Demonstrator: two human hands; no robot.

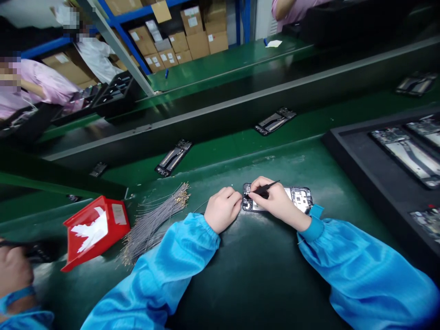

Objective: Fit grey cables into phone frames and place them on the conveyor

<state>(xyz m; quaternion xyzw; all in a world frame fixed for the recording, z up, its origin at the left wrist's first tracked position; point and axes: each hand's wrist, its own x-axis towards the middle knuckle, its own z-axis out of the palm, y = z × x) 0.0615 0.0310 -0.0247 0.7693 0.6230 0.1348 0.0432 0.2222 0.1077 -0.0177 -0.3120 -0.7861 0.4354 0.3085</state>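
An opened phone body (302,197) with bare circuit boards lies flat on the green bench in front of me. My right hand (271,197) is closed around black tweezers (264,189), their tips down at the phone's left end. Curled fingers of my left hand (223,208) rest against that same end; what they grip is hidden. One thin grey cable (201,206) runs up to the left hand from the side of a loose bundle of grey cables (151,224) with gold-coloured ends.
A red bin (118,229) with white pieces stands left of the bundle. Another person's hand (13,270) is at the far left. A black tray (347,151) of phone bodies lies at right. More phone bodies (173,158) lie along the lower strip behind the bench.
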